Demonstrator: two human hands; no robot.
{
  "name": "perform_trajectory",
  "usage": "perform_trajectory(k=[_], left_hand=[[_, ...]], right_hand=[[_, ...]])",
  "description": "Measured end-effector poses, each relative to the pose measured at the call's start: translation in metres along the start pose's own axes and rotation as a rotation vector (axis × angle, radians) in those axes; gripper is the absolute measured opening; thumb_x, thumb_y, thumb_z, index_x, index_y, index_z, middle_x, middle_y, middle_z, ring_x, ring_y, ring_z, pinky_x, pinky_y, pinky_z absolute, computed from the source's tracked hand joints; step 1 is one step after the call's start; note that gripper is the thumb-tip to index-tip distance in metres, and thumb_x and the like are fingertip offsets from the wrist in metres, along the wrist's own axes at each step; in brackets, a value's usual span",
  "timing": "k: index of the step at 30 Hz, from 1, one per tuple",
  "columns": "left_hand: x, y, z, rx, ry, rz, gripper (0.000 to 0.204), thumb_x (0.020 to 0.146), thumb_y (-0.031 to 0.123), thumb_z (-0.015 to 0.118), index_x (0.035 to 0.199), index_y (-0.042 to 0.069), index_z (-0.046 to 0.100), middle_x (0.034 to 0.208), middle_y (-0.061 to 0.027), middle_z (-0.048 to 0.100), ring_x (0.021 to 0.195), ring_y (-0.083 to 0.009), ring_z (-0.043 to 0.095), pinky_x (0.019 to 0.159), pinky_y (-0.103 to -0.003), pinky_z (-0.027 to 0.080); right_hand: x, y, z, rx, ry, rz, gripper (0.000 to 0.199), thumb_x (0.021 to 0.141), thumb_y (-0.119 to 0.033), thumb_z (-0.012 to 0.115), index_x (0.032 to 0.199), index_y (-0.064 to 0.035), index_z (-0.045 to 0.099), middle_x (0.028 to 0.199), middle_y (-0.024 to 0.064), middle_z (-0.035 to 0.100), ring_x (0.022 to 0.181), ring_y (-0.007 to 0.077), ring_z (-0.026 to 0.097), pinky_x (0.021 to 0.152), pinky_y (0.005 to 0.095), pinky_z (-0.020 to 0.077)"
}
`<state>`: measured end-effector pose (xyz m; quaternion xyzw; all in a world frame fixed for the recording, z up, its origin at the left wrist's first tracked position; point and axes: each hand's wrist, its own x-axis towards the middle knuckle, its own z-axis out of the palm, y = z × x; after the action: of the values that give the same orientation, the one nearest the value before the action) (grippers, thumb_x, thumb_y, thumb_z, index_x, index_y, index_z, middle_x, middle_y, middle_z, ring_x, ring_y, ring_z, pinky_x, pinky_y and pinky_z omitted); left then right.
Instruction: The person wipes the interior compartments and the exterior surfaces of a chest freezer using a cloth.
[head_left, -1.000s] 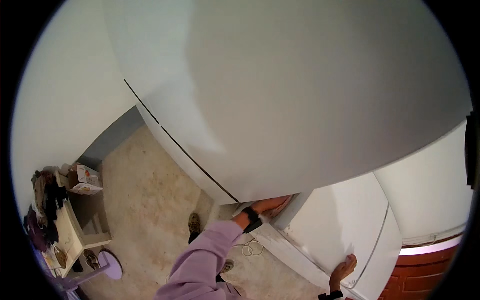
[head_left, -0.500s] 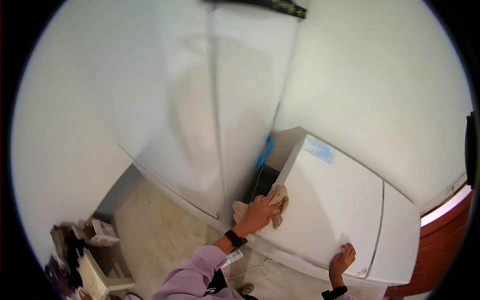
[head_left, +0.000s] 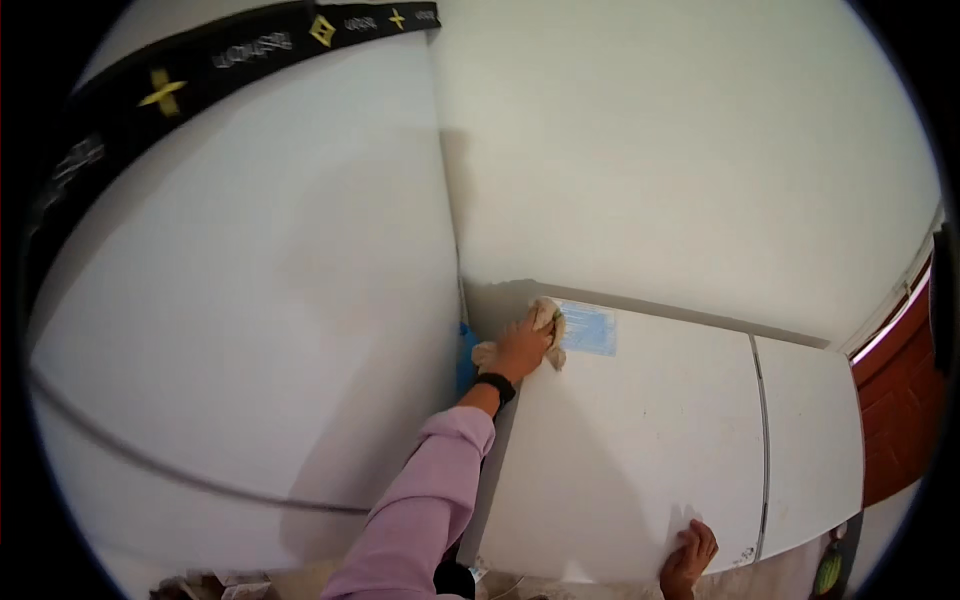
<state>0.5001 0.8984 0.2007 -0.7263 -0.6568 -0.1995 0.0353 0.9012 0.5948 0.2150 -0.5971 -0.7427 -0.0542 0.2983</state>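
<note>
A beige cloth is bunched under my left hand, whose fingers are closed over it. It is pressed against the far left corner of a white, box-shaped appliance with a flat top. Just right of the cloth, a scuffed light-blue label is stuck to that surface. My right hand rests at the near edge of the top, fingers slightly bent and nothing visible in them.
A tall white cabinet-like panel with a black patterned band along its top stands close on the left. Something blue sits in the gap beside it. A pale wall rises behind; a red-brown door is at the right.
My left hand has slid the cloth along the left edge to the far corner, next to the blue label. The right hand stays near the front edge. The view has shifted.
</note>
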Motion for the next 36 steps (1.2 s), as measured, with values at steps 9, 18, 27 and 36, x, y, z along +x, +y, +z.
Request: perform_trajectory(k=[9,18,27,36], left_hand=[[0.118,-0.096,0.054,-1.122,-0.142,0.153,0.036,0.094,0.035,0.046,0.106,0.007,0.064,0.111,-0.0122,0.06,0.102,-0.0248,0.054,0.091,-0.034,0.042],[-0.09,-0.148,0.192,-1.143,-0.509,-0.68,0.058,0.098,0.046,0.032,0.132,0.001,0.044,0.13,-0.0099,0.049,0.116,-0.0209,0.047,0.098,-0.033,0.038],[-0.393,-0.09,0.153,-1.262,-0.796,-1.243,0.049,0.099,0.04,0.035,0.128,0.003,0.047,0.123,-0.0103,0.053,0.109,-0.0222,0.052,0.092,-0.035,0.044],[-0.462,0.022,0.044,-1.611,-0.596,-1.471,0.04,0.1,0.034,0.037,0.123,0.004,0.05,0.116,-0.0106,0.058,0.102,-0.0235,0.057,0.087,-0.037,0.05]], right_hand=[[0.011,-0.019,-0.018,-0.011,-0.089,0.038,0.02,0.076,-0.001,0.041,0.093,-0.003,0.05,0.108,0.0205,0.054,0.099,0.0369,0.049,0.088,0.0463,0.0338],[0.023,-0.024,-0.024,0.02,-0.109,0.024,0.029,0.067,-0.001,0.043,0.095,-0.0016,0.05,0.109,0.0219,0.053,0.099,0.0373,0.051,0.087,0.0464,0.035],[0.0,-0.01,-0.016,0.043,-0.086,0.066,0.032,0.065,0.003,0.042,0.095,-0.004,0.052,0.113,0.0161,0.054,0.105,0.0342,0.05,0.087,0.0441,0.033],[0.0,-0.003,-0.01,0.097,0.044,-0.036,0.032,0.066,0.003,0.046,0.097,-0.0006,0.053,0.112,0.0167,0.055,0.103,0.0334,0.051,0.086,0.0425,0.0344]])
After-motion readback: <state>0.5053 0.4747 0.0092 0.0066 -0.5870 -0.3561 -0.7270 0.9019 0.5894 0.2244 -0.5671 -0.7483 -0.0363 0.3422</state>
